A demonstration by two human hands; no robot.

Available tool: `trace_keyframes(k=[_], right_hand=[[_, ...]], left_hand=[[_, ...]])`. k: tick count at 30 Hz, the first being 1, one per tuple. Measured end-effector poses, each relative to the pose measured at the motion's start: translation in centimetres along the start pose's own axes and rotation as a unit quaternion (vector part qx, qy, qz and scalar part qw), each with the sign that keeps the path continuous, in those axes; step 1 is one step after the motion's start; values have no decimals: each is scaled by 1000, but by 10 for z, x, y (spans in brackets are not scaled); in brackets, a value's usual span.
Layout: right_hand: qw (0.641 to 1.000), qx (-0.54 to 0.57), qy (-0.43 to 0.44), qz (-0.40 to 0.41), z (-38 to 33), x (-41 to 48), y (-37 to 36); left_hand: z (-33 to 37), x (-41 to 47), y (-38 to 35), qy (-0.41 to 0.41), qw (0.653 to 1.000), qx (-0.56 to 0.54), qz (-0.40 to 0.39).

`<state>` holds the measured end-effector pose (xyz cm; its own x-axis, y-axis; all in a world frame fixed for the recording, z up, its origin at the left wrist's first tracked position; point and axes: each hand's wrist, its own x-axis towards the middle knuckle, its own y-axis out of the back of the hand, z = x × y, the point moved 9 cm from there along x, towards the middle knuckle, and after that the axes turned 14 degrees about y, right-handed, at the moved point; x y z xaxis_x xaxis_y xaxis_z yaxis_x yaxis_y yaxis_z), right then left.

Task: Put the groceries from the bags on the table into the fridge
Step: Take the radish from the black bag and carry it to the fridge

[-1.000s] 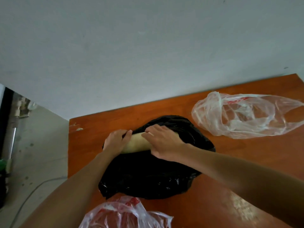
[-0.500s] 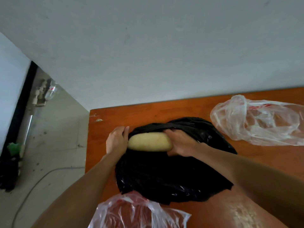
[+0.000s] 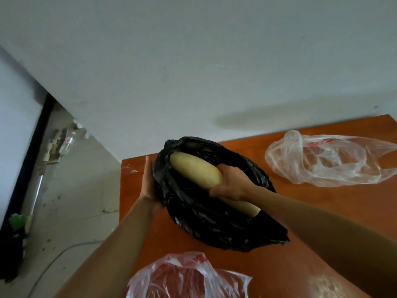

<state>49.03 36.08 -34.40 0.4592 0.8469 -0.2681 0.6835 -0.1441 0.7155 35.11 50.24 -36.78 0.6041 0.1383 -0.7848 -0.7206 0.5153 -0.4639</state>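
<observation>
A long pale-yellow gourd (image 3: 194, 169) sticks out of a black plastic bag (image 3: 217, 218) on the orange wooden table (image 3: 322, 222). My right hand (image 3: 231, 182) grips the gourd around its middle, lifting it at a slant with the far end up. My left hand (image 3: 149, 179) holds the left edge of the black bag's mouth. The gourd's near end (image 3: 247, 208) shows below my right hand. What else lies in the black bag is hidden.
A clear plastic bag (image 3: 326, 158), crumpled, lies at the table's far right. Another clear bag with red print (image 3: 189, 276) sits at the near edge. Left of the table is bare floor with a cable (image 3: 53, 261), a metal pole and a bottle by the wall.
My right hand has pulled the gourd most of the way out of the black bag and tilted it. My left hand stays on the bag's edge. The view has shifted left.
</observation>
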Motion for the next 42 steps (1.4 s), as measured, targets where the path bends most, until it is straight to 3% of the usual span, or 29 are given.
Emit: trace_keyframes(k=[2,5,8,9,11,14,16,17,18,20,21,22,25,32,37,42], right_hand=[[1000,-26,-14,-6,1,-2,5],[999,-39,-27,-10,3,-10,10],[998,-61,-31,1,5,-22,18],[997,-76,-25,5,5,-26,21],[994,-111,-8,16,5,-33,30],[990,-123,14,63,4,-40,46],[988,-116,28,96,3,-42,53],[986,-116,36,110,1,-43,56],[985,-118,42,122,-1,-43,58],[981,-129,50,139,-5,-44,62],[979,-138,51,143,-7,-44,63],[977,-148,54,145,-10,-44,64],[969,-190,65,145,-19,-49,68],[948,-255,32,187,-11,-102,124],[917,-307,-27,251,11,-196,188],[894,-332,-108,282,54,-337,223]], left_hand=[[16,-5,-3,-44,994,98,27],[38,-6,29,-134,948,194,212],[44,1,59,-161,899,235,331],[46,1,66,-170,862,287,382],[47,2,66,-170,752,466,434],[14,16,53,-132,592,706,366],[-7,28,54,-87,520,786,322],[-10,32,55,-72,502,805,308],[-7,33,56,-64,513,800,305],[15,24,57,-75,586,740,320],[33,14,55,-101,617,702,341],[52,-1,50,-140,626,674,366],[93,-43,11,-247,580,658,412],[77,-71,-135,-332,478,751,313],[21,-85,-243,-407,391,791,236],[-86,-116,-352,-472,297,816,155]])
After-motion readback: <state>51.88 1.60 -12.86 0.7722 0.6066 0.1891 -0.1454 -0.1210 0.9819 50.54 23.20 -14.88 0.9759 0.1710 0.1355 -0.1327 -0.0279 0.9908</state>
